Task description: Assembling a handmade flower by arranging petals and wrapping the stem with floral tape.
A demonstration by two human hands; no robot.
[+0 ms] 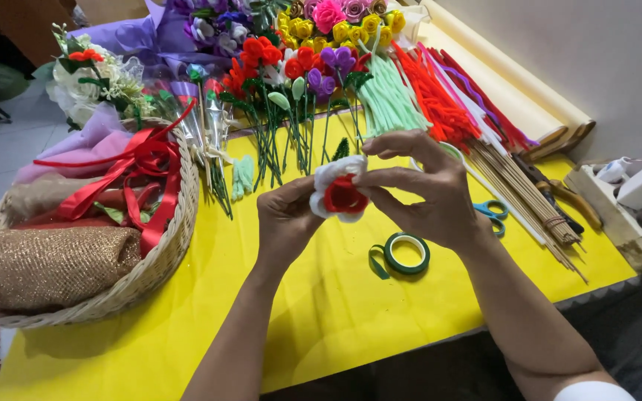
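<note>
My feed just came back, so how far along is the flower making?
Done: many finished pipe-cleaner flowers on green stems lie at the table's far side. In hand: the left hand and right hand shape a red-and-white flower head; it shows no stem. Left, judging by supplies: the green tape roll, wooden sticks and unused pipe cleaners lie untouched.

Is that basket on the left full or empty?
Full. The basket is piled to its rim with gold mesh fabric, red ribbon and pink cloth.
</note>
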